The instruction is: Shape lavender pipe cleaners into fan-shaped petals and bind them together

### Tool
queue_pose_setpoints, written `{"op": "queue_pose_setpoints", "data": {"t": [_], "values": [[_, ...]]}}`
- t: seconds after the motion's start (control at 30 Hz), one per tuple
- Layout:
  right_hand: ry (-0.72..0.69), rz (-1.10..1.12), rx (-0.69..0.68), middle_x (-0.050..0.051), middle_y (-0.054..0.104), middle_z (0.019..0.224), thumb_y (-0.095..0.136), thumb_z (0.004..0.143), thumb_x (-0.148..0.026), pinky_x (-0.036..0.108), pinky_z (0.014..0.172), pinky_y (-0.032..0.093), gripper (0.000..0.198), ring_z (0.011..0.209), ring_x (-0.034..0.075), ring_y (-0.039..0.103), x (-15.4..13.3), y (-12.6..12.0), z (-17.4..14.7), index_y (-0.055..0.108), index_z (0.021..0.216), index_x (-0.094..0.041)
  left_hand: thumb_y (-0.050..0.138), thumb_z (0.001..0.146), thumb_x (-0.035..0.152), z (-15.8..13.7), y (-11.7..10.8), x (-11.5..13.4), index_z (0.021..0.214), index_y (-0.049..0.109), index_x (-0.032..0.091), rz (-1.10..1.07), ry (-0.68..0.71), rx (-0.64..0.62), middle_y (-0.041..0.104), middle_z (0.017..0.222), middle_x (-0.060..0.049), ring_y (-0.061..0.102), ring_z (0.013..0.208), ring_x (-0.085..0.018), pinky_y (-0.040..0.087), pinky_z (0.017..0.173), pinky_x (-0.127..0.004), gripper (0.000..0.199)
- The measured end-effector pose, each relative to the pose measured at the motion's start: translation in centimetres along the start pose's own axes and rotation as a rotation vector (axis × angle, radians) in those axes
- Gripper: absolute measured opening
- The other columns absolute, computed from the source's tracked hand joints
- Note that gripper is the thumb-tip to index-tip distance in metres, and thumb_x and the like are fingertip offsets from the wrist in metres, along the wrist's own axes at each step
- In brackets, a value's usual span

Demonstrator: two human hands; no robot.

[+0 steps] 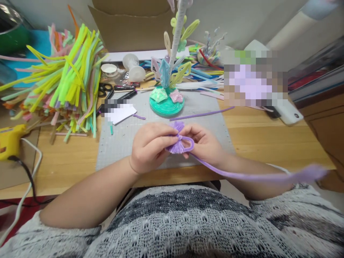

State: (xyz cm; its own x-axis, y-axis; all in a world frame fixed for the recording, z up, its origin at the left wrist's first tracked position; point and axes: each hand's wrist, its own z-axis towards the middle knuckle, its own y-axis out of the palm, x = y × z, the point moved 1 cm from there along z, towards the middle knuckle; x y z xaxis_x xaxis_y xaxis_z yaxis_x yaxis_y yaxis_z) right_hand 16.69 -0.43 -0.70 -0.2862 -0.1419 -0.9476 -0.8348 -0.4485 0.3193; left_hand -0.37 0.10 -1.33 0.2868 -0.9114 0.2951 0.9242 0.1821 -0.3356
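Between my two hands is a purple pipe cleaner piece (pixel 176 146), bunched into fuzzy folds with one loop sticking out to the right. My left hand (pixel 153 145) pinches the bunch from the left, thumb and fingers closed on it. On the other side, my right hand (pixel 204 143) has its curled fingers against the loop. A long purple stem (pixel 231 175) trails from under my right hand toward the lower right, its far end blurred. Just beyond my hands, a straight purple pipe cleaner (pixel 201 114) lies on the grey cutting mat (pixel 115 143).
A pipe cleaner flower stand with a green round base (pixel 166 107) rises behind my hands. At left lie a big heap of pipe cleaners (pixel 72 75) and a yellow glue gun (pixel 10 141). Scissors (pixel 104 89) and a white spool (pixel 133 68) sit farther back. A phone stand arm (pixel 290 28) leans in at right.
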Motion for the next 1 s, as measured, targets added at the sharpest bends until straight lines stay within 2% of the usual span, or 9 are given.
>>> {"op": "queue_pose_setpoints", "data": {"t": [0.07,0.17,0.27,0.4,0.57,0.77,0.87,1.0], "values": [[-0.042,-0.098,0.039,-0.006,0.059,0.061,0.075,0.077,-0.031,0.017,0.041,0.042,0.019,0.045,0.004,0.050,-0.4,0.0,-0.1,0.061,0.078,-0.018,0.071,0.077,0.014,0.0,0.0,0.1,0.096,0.062,0.017,-0.023,-0.010,-0.034,0.072,0.095,-0.010,0.068,0.087,-0.018,0.057,0.076,-0.031,0.022],[-0.210,-0.303,0.082,-0.004,0.061,0.063,0.072,0.080,-0.028,0.018,0.047,0.044,0.013,0.051,0.006,0.052,-1.0,-0.1,-0.5,0.064,0.077,-0.018,0.073,0.076,0.014,0.0,0.0,0.2,0.098,0.061,0.017,-0.057,-0.023,-0.052,0.072,0.098,-0.010,0.069,0.090,-0.018,0.058,0.077,-0.032,0.025],[-0.368,-0.518,0.098,-0.002,0.062,0.066,0.069,0.081,-0.021,0.020,0.050,0.045,0.006,0.056,0.007,0.053,-1.2,-0.1,-1.0,0.065,0.079,-0.018,0.073,0.077,0.015,-0.2,0.0,0.3,0.097,0.063,0.016,-0.085,-0.007,-0.036,0.071,0.097,-0.010,0.069,0.093,-0.019,0.059,0.080,-0.033,0.023],[-0.468,-0.695,0.111,-0.003,0.062,0.064,0.067,0.083,-0.017,0.020,0.050,0.044,0.003,0.054,0.007,0.053,-1.2,-0.1,-1.5,0.064,0.082,-0.019,0.072,0.078,0.014,-0.5,-0.1,0.6,0.098,0.066,0.012,-0.123,0.009,0.002,0.071,0.095,-0.010,0.069,0.096,-0.020,0.060,0.084,-0.032,0.020],[-0.525,-0.864,0.123,-0.001,0.066,0.067,0.065,0.084,-0.016,0.022,0.055,0.047,0.004,0.057,0.009,0.058,-1.5,-0.1,-1.7,0.064,0.086,-0.019,0.072,0.079,0.015,-0.6,-0.3,1.1,0.100,0.066,0.013,-0.081,-0.014,0.000,0.071,0.096,-0.009,0.069,0.097,-0.019,0.061,0.084,-0.030,0.022],[-0.582,-1.063,0.061,0.000,0.071,0.074,0.061,0.086,-0.016,0.023,0.059,0.048,0.005,0.063,0.010,0.063,-2.1,-0.2,-1.8,0.063,0.088,-0.020,0.072,0.079,0.013,-0.5,-0.3,1.1,0.101,0.066,0.013,-0.071,-0.029,0.012,0.070,0.096,-0.008,0.069,0.096,-0.018,0.061,0.085,-0.030,0.023],[-0.570,-1.184,0.006,-0.002,0.066,0.066,0.056,0.086,-0.015,0.022,0.056,0.044,0.008,0.057,0.009,0.058,-2.3,-0.2,-1.8,0.061,0.082,-0.020,0.073,0.077,0.014,-0.4,-0.3,1.1,0.098,0.065,0.013,-0.077,-0.042,0.023,0.070,0.093,-0.008,0.069,0.093,-0.018,0.061,0.083,-0.030,0.023],[-0.566,-1.203,0.030,-0.004,0.056,0.056,0.054,0.084,-0.012,0.022,0.051,0.038,0.017,0.051,0.008,0.048,-2.6,0.2,-1.8,0.054,0.069,-0.020,0.076,0.073,0.013,-0.2,-0.2,1.2,0.095,0.065,0.013,-0.070,-0.061,0.034,0.070,0.089,-0.008,0.069,0.086,-0.017,0.061,0.080,-0.031,0.024]]}}
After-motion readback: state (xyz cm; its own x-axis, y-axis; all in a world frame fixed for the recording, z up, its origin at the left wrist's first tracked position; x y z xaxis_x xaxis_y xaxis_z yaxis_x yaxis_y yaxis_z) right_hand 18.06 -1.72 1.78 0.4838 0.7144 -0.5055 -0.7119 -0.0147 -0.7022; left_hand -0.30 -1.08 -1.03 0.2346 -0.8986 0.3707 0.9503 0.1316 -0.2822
